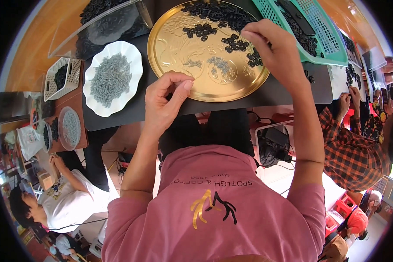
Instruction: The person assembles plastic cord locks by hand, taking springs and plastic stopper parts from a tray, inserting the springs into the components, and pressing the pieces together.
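Observation:
My left hand (167, 100) is over the near left edge of a round gold tray (168, 54), thumb and forefinger pinched together. Whatever lies between them is too small to make out. Above the tray's right side, my right hand (275, 50) is also closed in a pinch near the black parts, its fingertips hiding what they hold. A pile of small black plastic parts (222, 15) covers the tray's far side, with smaller clusters (235, 43) nearer. Small grey metal pins (220, 65) lie loose in the middle of the tray.
Left of the tray stands a white scalloped dish (104, 112) full of grey pins (111, 78). A clear plastic box (131, 26) of black parts is behind it. At the right is a green basket (340, 54). Other people (74, 196) sit on both sides.

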### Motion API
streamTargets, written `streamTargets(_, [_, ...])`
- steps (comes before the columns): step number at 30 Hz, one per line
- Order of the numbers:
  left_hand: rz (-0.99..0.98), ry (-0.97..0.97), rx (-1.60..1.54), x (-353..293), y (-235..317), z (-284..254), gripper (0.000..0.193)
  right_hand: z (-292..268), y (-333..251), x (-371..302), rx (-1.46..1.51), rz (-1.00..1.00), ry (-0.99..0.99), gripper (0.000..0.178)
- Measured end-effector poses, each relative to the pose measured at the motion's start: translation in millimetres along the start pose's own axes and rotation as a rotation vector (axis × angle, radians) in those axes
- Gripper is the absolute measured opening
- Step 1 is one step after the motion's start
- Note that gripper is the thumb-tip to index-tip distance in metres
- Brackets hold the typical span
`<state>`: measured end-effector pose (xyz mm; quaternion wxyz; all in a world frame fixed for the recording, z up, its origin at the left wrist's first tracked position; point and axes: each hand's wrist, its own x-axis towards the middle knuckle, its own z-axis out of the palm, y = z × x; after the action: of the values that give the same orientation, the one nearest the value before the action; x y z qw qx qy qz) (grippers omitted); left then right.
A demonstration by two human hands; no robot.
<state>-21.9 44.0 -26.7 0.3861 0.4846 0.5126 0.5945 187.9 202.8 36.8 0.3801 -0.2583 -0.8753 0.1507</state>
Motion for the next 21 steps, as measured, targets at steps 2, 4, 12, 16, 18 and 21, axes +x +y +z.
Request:
streamTargets(2, [-0.003, -0.021, 0.027, 0, -2, -2, 0.011, 13, 11, 6, -0.168, -0.01, -0.024, 0.008])
streamTargets(4, [0.009, -0.016, 0.03, 0, -1, -2, 0.011, 24, 17, 12, -0.241, 0.012, -0.057, 0.01])
streamTargets(12, [0.051, -0.007, 0.046, 2, -2, -2, 0.01, 55, 48, 39, -0.577, 0.134, -0.31, 0.019])
streamTargets(16, [0.064, -0.006, 0.062, 1, -3, -3, 0.009, 62, 51, 44, -0.589, 0.128, -0.366, 0.021])
streamTargets(18, [0.075, -0.011, 0.075, 3, -3, -3, 0.009, 65, 58, 40, -0.51, 0.039, -0.282, 0.016])
streamTargets(21, [0.064, -0.007, 0.072, 2, -2, -3, 0.008, 62, 49, 47, -0.544, 0.083, -0.396, 0.017])
